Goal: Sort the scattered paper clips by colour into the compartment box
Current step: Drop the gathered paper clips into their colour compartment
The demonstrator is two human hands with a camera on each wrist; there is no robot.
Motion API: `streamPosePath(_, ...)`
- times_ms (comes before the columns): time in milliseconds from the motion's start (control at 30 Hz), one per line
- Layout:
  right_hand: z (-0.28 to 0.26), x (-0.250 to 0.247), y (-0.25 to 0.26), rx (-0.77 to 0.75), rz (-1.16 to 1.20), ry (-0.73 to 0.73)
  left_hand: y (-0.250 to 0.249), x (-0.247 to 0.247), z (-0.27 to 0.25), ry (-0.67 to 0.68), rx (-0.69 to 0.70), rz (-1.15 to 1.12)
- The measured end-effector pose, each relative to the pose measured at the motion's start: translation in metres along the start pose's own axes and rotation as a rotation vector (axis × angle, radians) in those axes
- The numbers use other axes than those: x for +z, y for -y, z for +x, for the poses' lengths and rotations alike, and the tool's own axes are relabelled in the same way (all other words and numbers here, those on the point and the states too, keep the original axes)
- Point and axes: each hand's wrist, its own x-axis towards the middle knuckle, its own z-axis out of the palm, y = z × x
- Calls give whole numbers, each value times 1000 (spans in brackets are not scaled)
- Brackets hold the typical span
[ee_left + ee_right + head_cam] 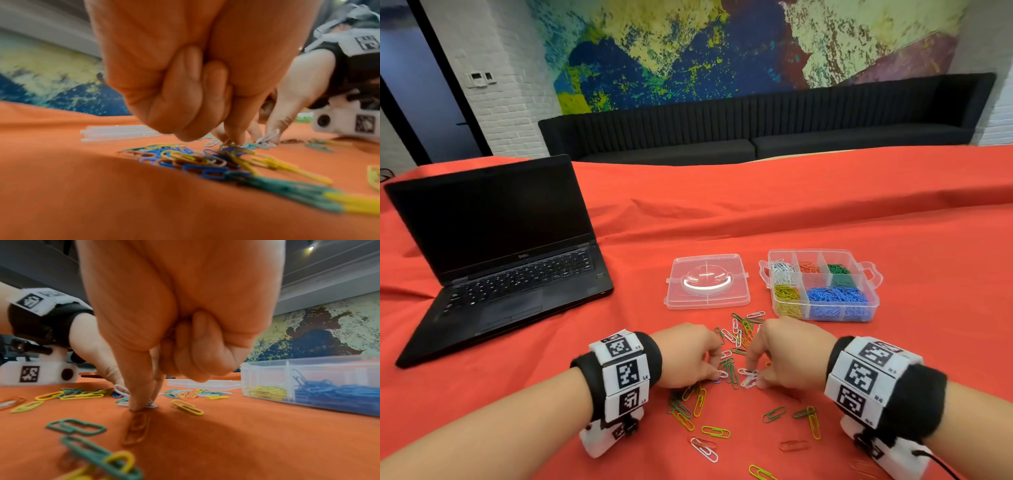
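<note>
Now both hands work the scattered paper clips [736, 346], at seven o'clock from the compartment box [822, 284]. Right hand [787, 353] pinches white clips [748, 377]; left hand [688, 356] nips a blue one [716, 380]. Light, thin, slippery wire, I'd judge: lift by an end loop.

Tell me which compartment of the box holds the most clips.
The blue compartment, the wide one at the near right of the compartment box; its heap is plainly the biggest.

Both forearms reach forward, palms down. The left hand [690, 356] and the right hand [792, 353] sit close together, fingers curled, fingertips pressed down and pinching.
</note>
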Motion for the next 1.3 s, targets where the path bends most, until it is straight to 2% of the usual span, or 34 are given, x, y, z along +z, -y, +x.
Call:
streamPosePath(167,-2,4,2,-28,-17,26,12,-1,-1,-15,-12,-267)
streamPosePath(267,-3,6,-1,2,0,74,18,0,-2,4,-92,-530)
streamPosePath(367,-7,2,-8,34,157,176,20,-1,-6,65,-174,-855)
streamPosePath(433,-12,-1,-12,88,426,236,24,-3,-9,124,-183,-1196)
streamPosePath(533,-15,-5,-20,230,1101,293,28,-11,-13,204,-122,-1632)
streamPosePath(633,-14,-14,-25,312,1552,389,28,-14,-13,190,-102,-1760)
streamPosePath(700,-14,-18,-24,298,1705,379,24,-12,-11,127,-169,-1634)
streamPosePath(733,-14,-19,-23,297,1751,355,22,-10,-9,74,-203,-1464)
streamPosePath(800,-15,-19,-22,301,1798,320,16,-7,-7,-7,-184,-924)
streamPosePath(867,-16,-18,-21,314,1779,312,10,-4,-6,-3,-70,-366)
streamPosePath(933,-16,-18,-17,318,1691,327,4,-2,-6,10,-11,-80)
streamPosePath(1033,-16,-14,-6,366,1518,338,-2,1,-5,12,-27,29)
streamPosePath(1100,-19,-9,0,374,1286,295,-2,0,-3,30,-39,53)
streamPosePath(1233,-36,-2,19,142,542,244,10,-4,-7,8,-49,-96)
streamPosePath(1300,-46,-1,36,36,367,274,15,-5,-12,-33,-83,-287)
